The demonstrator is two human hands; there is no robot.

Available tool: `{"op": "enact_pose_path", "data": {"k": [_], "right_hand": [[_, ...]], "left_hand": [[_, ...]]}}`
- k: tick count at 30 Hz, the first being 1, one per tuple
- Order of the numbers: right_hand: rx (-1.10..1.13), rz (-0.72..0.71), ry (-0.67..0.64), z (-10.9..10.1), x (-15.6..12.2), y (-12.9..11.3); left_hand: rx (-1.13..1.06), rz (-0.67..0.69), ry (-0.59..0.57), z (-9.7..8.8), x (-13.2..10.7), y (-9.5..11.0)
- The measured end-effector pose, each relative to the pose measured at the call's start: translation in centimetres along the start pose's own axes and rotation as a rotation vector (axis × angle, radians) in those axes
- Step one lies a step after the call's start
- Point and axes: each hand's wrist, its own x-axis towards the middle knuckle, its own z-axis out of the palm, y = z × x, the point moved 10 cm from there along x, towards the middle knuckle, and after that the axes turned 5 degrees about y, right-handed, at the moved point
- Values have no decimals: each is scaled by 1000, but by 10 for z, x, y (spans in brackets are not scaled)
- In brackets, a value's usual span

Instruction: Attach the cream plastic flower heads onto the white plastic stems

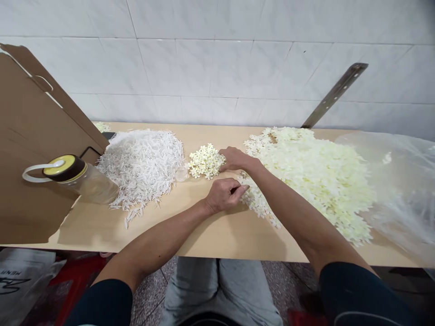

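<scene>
My left hand point(223, 194) rests on the wooden table point(204, 231) with fingers curled in a pinch at the near edge of a large heap of cream artificial flowers point(312, 176); what it pinches is too small to name. My right hand point(234, 158) reaches over it, fingers bent down onto the right side of a small pile of cream flowers point(205, 161). To the left lies a mound of thin white plastic stems point(142, 163).
A cardboard box flap point(37, 149) stands at the left, with a yellow-capped clear bottle point(76, 177) lying beside it. A clear plastic bag point(401, 185) sits at the right. A metal bracket point(335, 95) leans on the white tiled wall.
</scene>
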Motion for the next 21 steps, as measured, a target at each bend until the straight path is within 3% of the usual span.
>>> {"op": "enact_pose_path", "data": {"k": [7,11,18,21], "right_hand": [[39,77,87,-7,-4,13],[366,120,121,-12,-13,22],[512,39,134,-27,-17,-2],[645,61,205,-34,-17,3]], "left_hand": [[-19,19,-8,1,0,1],[-2,17,-11,2,0,1],[45,33,6,2,0,-1],[84,40,6,3,1,-4]]}}
